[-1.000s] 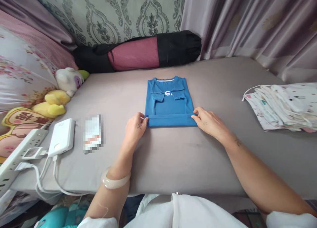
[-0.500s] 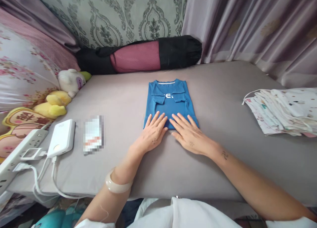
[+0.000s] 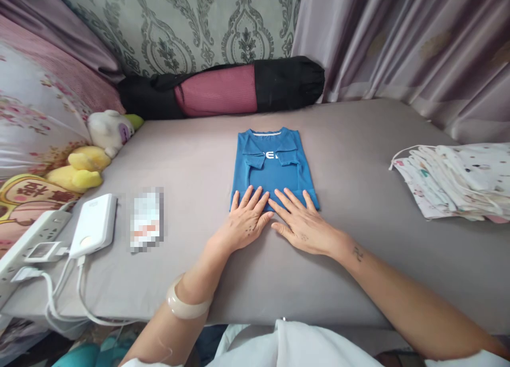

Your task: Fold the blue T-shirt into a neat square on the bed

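Note:
A blue shirt [image 3: 274, 178] with white lettering lies folded on the grey bed sheet [image 3: 191, 197], its collar toward the wall. Its sleeves are tucked inward over the front and partly cover the letters. My left hand [image 3: 246, 223] rests flat on the left part of the shirt's near folded edge, fingers spread. Beside it, my right hand [image 3: 302, 223] presses flat on the right part of the same edge, fingers also apart. The two hands nearly meet at the middle, and their fingers hide part of that edge.
A stack of folded white printed cloths [image 3: 458, 181] lies at the right. Along the wall is a black and pink rolled bag [image 3: 223, 90]. On the left are plush toys [image 3: 85, 165], a white power bank [image 3: 93, 226], a power strip [image 3: 34, 245] with cables, and a blurred packet [image 3: 146, 221].
Both hands have slid slightly toward me along the shirt's near edge, and the right hand has shifted a little left. The shirt looks unchanged.

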`<action>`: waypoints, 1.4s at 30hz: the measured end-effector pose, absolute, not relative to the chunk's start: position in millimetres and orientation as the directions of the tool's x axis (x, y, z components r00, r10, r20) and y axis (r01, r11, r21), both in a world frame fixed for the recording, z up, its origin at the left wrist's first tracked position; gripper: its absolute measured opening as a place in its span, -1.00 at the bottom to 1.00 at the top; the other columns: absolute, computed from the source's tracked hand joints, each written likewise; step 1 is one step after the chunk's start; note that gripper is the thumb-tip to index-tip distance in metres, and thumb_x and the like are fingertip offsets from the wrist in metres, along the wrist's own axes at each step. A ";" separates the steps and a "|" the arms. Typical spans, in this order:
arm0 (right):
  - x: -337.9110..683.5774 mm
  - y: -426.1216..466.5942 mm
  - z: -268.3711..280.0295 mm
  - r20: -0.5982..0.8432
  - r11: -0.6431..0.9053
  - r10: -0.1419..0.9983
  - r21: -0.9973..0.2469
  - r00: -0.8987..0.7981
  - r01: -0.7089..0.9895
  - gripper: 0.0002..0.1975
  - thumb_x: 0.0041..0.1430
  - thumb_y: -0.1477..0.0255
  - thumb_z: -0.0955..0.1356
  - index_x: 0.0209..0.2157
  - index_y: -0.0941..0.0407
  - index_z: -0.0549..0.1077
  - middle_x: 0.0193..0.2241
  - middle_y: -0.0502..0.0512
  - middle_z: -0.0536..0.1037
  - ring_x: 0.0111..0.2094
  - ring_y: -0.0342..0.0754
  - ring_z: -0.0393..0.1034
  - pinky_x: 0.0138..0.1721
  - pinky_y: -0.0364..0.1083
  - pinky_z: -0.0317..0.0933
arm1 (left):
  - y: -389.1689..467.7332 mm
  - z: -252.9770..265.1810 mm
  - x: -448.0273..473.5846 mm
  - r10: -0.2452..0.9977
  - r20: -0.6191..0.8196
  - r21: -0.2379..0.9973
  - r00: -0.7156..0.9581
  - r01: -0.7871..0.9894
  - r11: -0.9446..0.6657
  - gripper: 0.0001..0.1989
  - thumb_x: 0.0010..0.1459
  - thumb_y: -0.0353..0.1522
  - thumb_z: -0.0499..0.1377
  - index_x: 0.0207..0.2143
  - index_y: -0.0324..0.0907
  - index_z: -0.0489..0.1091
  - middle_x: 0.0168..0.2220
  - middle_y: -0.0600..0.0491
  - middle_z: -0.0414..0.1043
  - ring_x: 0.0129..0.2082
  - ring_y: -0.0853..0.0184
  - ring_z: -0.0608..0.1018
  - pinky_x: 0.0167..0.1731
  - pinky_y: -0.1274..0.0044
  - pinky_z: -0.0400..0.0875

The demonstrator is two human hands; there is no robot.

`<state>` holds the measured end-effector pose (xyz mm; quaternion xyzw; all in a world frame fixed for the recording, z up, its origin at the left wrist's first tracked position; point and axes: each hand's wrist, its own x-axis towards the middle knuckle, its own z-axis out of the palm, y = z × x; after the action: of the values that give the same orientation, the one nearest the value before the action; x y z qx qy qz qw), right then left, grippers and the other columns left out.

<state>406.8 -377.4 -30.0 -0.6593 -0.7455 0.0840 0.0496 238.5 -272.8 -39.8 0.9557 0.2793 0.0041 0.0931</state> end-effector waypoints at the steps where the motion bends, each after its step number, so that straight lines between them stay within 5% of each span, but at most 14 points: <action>1: 407.1 -377.4 -29.2 -0.038 0.116 0.991 -0.196 -0.126 0.974 -0.39 0.37 0.11 0.06 0.32 0.11 0.02 0.34 0.18 -0.10 0.34 0.15 -0.30 0.25 0.34 -0.33 | -272.4 -39.9 238.6 0.536 -0.033 0.184 0.843 0.532 -0.826 -0.42 0.34 -0.10 -0.27 0.32 -0.12 -0.03 0.36 0.01 -0.10 0.36 0.14 -0.09 0.27 0.08 -0.15; 8: 415.4 -374.8 -24.5 -0.034 0.018 0.999 -0.209 -0.026 0.978 -0.43 0.40 0.17 0.00 0.33 0.11 0.01 0.35 0.21 -0.16 0.34 0.10 -0.35 0.26 0.32 -0.33 | -263.5 -47.9 237.8 0.663 0.136 0.137 0.736 0.649 -0.748 -0.43 0.34 -0.14 -0.23 0.29 -0.20 0.04 0.34 -0.13 -0.06 0.35 0.11 -0.04 0.26 0.05 -0.12; 42: 434.1 -365.2 -44.3 0.045 -0.268 0.959 -0.173 0.279 0.948 -0.28 0.35 0.09 -0.09 0.34 0.30 -0.15 0.33 0.28 -0.13 0.34 0.08 -0.33 0.29 0.23 -0.32 | -252.5 -54.8 232.1 0.768 0.182 0.171 0.614 0.750 -0.640 -0.40 0.34 -0.13 -0.23 0.28 -0.29 0.04 0.30 -0.24 0.03 0.33 0.08 0.04 0.24 0.06 -0.06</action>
<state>434.1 -365.2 -44.3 -0.7954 -0.5994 0.0344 0.0830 232.1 -252.5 -54.8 0.8975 0.4227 0.1197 0.0388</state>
